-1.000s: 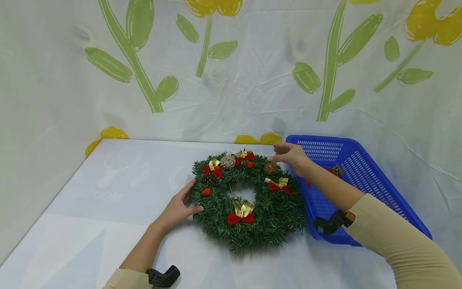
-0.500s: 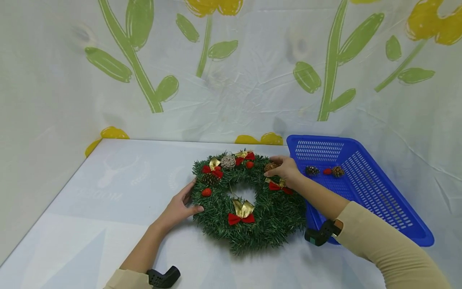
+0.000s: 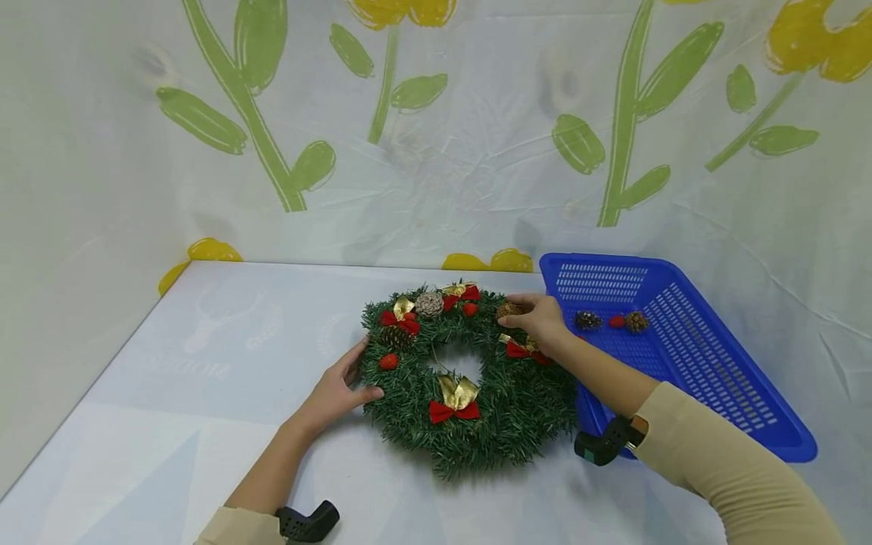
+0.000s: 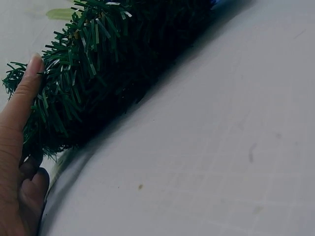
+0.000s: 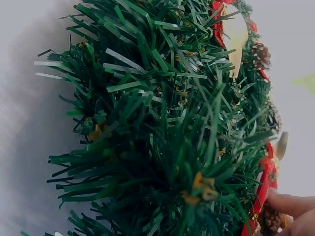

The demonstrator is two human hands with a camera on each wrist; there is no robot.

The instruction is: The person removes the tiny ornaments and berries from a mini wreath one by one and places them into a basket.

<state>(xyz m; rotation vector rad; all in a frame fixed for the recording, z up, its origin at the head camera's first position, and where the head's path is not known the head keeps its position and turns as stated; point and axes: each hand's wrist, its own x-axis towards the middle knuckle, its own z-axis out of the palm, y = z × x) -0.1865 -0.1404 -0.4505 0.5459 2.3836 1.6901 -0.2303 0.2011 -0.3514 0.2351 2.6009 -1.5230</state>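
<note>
Pinching a brown pine cone [image 3: 509, 311] between thumb and fingers, the person's right hand [image 3: 543, 319] is at the far right part of a green wreath [image 3: 521, 401], which lies on the white counter [image 3: 204, 424]. The left hand [image 3: 337, 387] grips the wreath's left edge, its thumb over the greenery. A near bow [image 3: 455, 401], red and gold, sits just beside the central opening; a right bow [image 3: 521, 350] is partly covered by the right hand. Along the far side are a grey pine cone [image 3: 430, 304] and a far bow [image 3: 463, 295]; at the left are a left bow [image 3: 400, 319] and a red ball [image 3: 389, 362]. Right of the wreath stands a blue basket [image 3: 708, 356] containing a dark pine cone [image 3: 588, 320], a red piece [image 3: 616, 322] and a second brown cone [image 3: 636, 322]. Behind the counter, a pale backdrop [image 3: 470, 182] bears printed flowers.
</note>
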